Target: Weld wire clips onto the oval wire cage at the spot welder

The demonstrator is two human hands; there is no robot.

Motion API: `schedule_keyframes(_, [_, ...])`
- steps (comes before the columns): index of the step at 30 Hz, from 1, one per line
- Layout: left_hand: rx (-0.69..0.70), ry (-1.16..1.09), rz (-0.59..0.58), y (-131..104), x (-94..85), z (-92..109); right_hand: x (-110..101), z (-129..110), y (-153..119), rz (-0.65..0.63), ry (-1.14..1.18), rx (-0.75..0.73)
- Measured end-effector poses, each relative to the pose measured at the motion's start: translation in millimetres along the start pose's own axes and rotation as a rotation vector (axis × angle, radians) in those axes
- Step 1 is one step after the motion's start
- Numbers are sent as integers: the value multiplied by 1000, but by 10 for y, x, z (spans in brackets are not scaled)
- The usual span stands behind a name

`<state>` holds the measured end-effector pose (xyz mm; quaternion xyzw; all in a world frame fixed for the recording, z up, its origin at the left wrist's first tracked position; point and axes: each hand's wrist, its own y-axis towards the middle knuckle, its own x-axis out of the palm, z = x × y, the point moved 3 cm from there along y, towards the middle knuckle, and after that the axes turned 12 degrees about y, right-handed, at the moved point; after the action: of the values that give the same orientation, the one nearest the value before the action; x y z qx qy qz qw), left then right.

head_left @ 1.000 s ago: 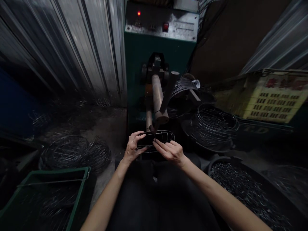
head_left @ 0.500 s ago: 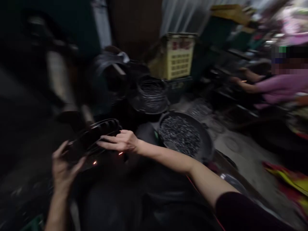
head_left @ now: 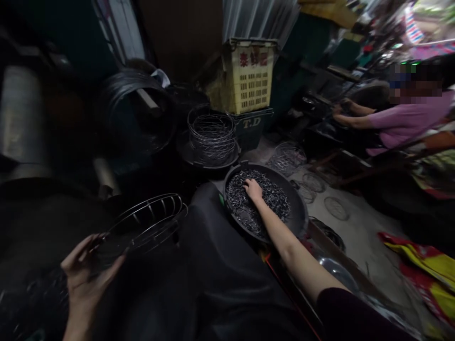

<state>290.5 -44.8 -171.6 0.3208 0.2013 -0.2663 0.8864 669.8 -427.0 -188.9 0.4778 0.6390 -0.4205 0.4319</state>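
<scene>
My left hand [head_left: 87, 270] grips the near end of a round wire basket frame [head_left: 156, 206], thumb on one side and fingers on the other. The frame is two wire rings joined by short ribs, tilted above my dark-covered lap. My right hand [head_left: 254, 190] is in a wide black pan [head_left: 300, 220], its curled fingers touching short, thin metal pieces [head_left: 277, 201]. Whatever lies between those fingertips is too small to make out.
Coiled wire rings [head_left: 213, 142] are stacked in a dark basin behind the pan. A yellow crate [head_left: 252, 80] stands on a dark green one. Wire rounds [head_left: 336, 208] lie on the floor. At right, a person in a pink shirt [head_left: 408, 121] works. A red and yellow sack [head_left: 426, 265] lies nearby.
My right hand has left the wire basket frame and moved right into the pan of metal pieces. My left hand still holds the frame. The glowing sparks near the hands are gone.
</scene>
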Motion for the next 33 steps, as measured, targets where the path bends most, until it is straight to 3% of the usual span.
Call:
schedule_keyframes(6, [-73, 3, 74, 9, -7, 442, -68, 4, -114, -21, 37, -154])
schedule_keyframes(9, [-87, 22, 77, 22, -35, 507, -123, 27, -164, 101, 110, -107])
schedule_keyframes(11, [-79, 64, 38, 32, -53, 517, -136, -69, -366, 215, 249, -123])
schedule_keyframes(14, [-25, 115, -9, 66, -64, 557, -32, -436, -929, 241, 610, -353])
schedule_keyframes(17, [24, 151, -21, 125, -47, 606, 272, -879, -1423, -30, 755, -630])
schedule_keyframes(20, [40, 189, -54, 172, -34, 639, 438, -1118, -1586, -180, 759, -689])
schedule_keyframes(23, [65, 239, -94, 200, -44, 672, 243, -1344, -1574, -224, 843, -604])
schedule_keyframes(26, [81, 302, -136, 217, -36, 703, -94, -1828, -1612, -392, 939, -662])
schedule_keyframes(29, [85, 339, -185, 219, -8, 727, -317, -2388, -1659, -445, 864, -947])
schedule_keyframes(33, [93, 321, -229, 205, -15, 745, -291, -2755, -1668, -250, 399, -1353])
